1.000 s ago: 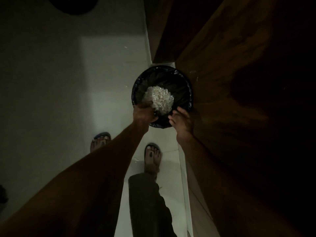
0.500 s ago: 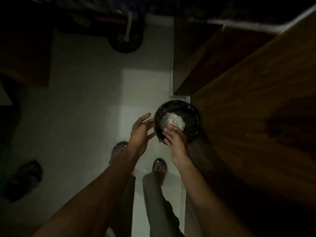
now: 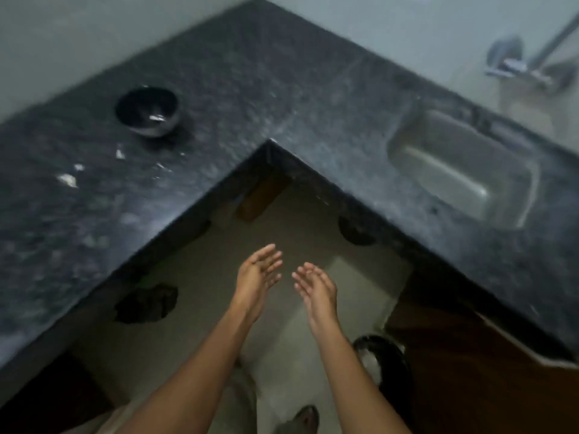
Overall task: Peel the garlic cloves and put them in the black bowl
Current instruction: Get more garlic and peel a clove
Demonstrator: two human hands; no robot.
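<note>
The black bowl [image 3: 147, 111] stands on the dark granite counter [image 3: 238, 98] at the back left; a pale speck shows inside it. A few bits of garlic skin [image 3: 67, 180] lie on the counter in front of the bowl. My left hand [image 3: 258, 275] and my right hand [image 3: 315, 286] hover over the floor in the counter's inner corner, palms facing each other, fingers straight, both empty. No whole garlic clove is visible. The frame is blurred.
A steel sink [image 3: 463, 170] is set into the counter at the right, with a tap [image 3: 529, 62] on the wall behind it. A black-lined bin [image 3: 385, 361] holding pale peels stands on the floor by my right forearm, beside a brown cabinet door [image 3: 470, 380].
My view has swung up from the bin on the floor to the counter. Both hands have come away from the bin and now hang open and empty in front of me.
</note>
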